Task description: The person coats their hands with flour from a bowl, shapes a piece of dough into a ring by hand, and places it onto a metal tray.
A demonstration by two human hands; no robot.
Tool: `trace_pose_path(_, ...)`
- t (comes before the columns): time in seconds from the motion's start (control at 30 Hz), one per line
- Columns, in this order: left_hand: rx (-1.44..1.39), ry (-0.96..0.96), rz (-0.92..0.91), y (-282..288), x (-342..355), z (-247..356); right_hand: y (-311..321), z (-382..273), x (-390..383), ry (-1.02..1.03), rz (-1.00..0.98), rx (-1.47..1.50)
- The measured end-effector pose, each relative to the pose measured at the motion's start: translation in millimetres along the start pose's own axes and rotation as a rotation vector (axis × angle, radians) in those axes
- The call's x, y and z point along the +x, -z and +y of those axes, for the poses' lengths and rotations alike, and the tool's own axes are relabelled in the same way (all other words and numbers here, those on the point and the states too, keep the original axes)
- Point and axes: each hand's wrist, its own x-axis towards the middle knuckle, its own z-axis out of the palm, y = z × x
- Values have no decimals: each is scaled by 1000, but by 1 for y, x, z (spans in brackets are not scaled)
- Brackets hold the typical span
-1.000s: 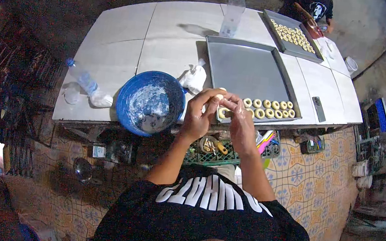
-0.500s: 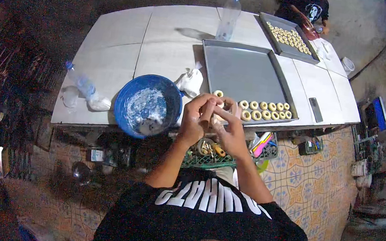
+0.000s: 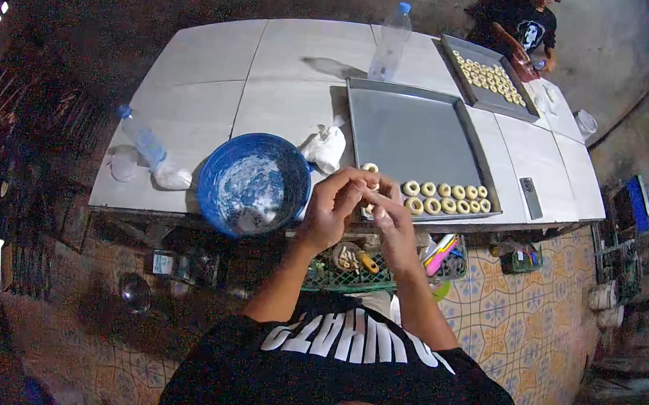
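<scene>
Both hands are held up over the near edge of the tray (image 3: 416, 133). The fingers of the left hand (image 3: 329, 207) are bent, and their tips are pressed to those of the right hand (image 3: 398, 237). Whether dough is pinched between them cannot be told, as that spot is covered by the fingers.

Two rows of dough rings (image 3: 445, 190) are set in the tray, along its near side, to the right of the hands. One more ring (image 3: 370, 167) is seen just past the fingertips.

The tray is set on the white desk (image 3: 196, 54). To its left, a white bag (image 3: 325, 149) and a blue tub (image 3: 213, 180) with flour (image 3: 250, 176) inside can be seen. A phone (image 3: 531, 198) is laid to the right of the tray.

A clear bottle (image 3: 392, 43) is stood behind the tray. A far tray (image 3: 505, 106) is filled with more rings, and a person (image 3: 527, 32) is seen beside it. Under the desk, a green crate (image 3: 338, 282) is kept.
</scene>
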Motion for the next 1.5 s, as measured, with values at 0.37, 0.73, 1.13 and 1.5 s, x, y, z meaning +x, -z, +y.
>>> trace_pose_path(0.37, 192, -300, 4, 11, -1, -6, -5, -3, 0, -131, -39, 597)
trace_pose_path(0.73, -100, 42, -82, 19, -2, -6, -7, 3, 10, -64, -81, 174)
trace_pose_path(1.13, 201, -165, -74, 26, -4, 3, -12, -7, 5, -238, 3, 548)
trace_pose_path(1.5, 115, 7, 43, 10, -11, 6, -6, 4, -1, 3, -43, -43)
